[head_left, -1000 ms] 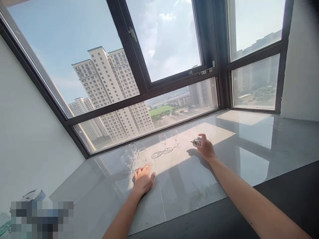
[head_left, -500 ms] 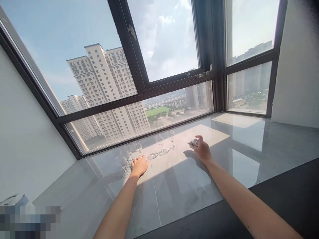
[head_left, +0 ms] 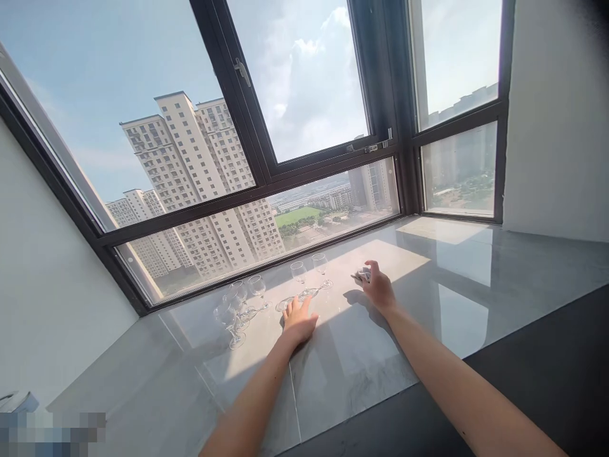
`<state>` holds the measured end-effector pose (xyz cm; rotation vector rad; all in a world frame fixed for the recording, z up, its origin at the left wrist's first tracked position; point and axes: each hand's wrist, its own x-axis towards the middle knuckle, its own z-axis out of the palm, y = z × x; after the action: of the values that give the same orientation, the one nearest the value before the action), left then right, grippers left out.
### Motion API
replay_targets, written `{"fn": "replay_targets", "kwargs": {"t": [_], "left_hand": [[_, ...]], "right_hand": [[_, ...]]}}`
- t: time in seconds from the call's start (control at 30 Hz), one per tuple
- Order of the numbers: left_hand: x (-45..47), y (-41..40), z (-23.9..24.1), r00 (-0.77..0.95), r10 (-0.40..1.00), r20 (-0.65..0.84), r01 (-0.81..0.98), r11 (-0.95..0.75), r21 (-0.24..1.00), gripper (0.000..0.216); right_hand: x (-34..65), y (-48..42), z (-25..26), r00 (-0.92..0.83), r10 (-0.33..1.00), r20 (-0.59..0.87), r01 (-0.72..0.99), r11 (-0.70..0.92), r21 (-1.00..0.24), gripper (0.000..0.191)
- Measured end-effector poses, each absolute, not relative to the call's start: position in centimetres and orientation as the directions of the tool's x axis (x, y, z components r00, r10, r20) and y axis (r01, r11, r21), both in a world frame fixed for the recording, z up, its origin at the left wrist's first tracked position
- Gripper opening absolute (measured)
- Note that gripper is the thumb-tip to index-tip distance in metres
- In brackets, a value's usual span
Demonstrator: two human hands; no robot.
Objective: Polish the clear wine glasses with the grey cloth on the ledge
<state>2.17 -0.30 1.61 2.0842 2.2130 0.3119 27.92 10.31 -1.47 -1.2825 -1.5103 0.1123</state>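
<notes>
Several clear stemmed wine glasses stand on the windowsill [head_left: 352, 355]. One cluster of wine glasses [head_left: 236, 317] is to the left. Two more, including a wine glass [head_left: 320, 263] nearest the right, stand close to the window. My left hand [head_left: 299, 318] is low over the sill, palm down with fingers spread, its fingertips at the round glass feet. Whether it touches them I cannot tell. My right hand [head_left: 379, 289] is closed around a small crumpled grey-white cloth [head_left: 363, 274], just above the sill to the right of the glasses; part of the cloth is hidden by the fingers.
A dark-framed window [head_left: 266, 184] runs along the back of the sill and turns a corner at the right. White walls [head_left: 554, 146] close both sides. The sill's front edge [head_left: 371, 412] drops to a dark area. A blurred patch covers the lower left corner.
My left hand has moved right, from beside the left cluster to the feet of the middle glasses. My right hand keeps its hold on the cloth. The whole view has shifted slightly.
</notes>
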Motion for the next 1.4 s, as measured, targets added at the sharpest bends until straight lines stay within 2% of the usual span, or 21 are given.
{"fn": "replay_targets", "kwargs": {"t": [0.27,0.5,0.7,0.9,1.0,1.2,1.33,1.4], "left_hand": [[2.7,3.2,2.7,-0.113,0.993,-0.039,0.98,0.118,0.16,0.064],[0.0,-4.1,2.4,-0.002,1.0,-0.013,0.985,0.005,0.172,0.066],[-4.9,-10.3,1.5,-0.12,0.99,0.068,0.991,0.115,0.072,0.063],[-7.2,-8.2,1.7,-0.298,0.952,0.069,0.954,0.294,0.063,0.064],[-7.5,-6.5,1.7,-0.362,0.928,0.086,0.932,0.356,0.075,0.064],[-7.9,-6.1,1.1,-0.353,0.924,0.15,0.933,0.334,0.134,0.059],[-7.7,-6.8,1.0,-0.398,0.868,0.297,0.905,0.319,0.281,0.046],[-6.6,-6.9,1.1,-0.357,0.845,0.398,0.911,0.22,0.35,0.033]], "right_hand": [[27.9,10.4,-1.4,0.192,0.728,0.658,0.631,0.422,-0.651,0.035],[28.0,10.3,-1.4,0.187,0.742,0.643,0.63,0.411,-0.658,0.036],[28.0,9.9,-1.1,0.197,0.745,0.638,0.632,0.401,-0.663,0.036],[28.1,10.1,-1.3,0.191,0.745,0.639,0.666,0.38,-0.642,0.036],[28.1,10.4,-1.5,0.199,0.739,0.643,0.671,0.375,-0.639,0.036],[28.1,10.6,-1.6,0.191,0.739,0.646,0.672,0.382,-0.634,0.036],[27.9,10.6,-1.6,0.191,0.736,0.65,0.655,0.397,-0.643,0.037],[27.8,10.4,-1.5,0.191,0.736,0.649,0.647,0.403,-0.647,0.036]]}}
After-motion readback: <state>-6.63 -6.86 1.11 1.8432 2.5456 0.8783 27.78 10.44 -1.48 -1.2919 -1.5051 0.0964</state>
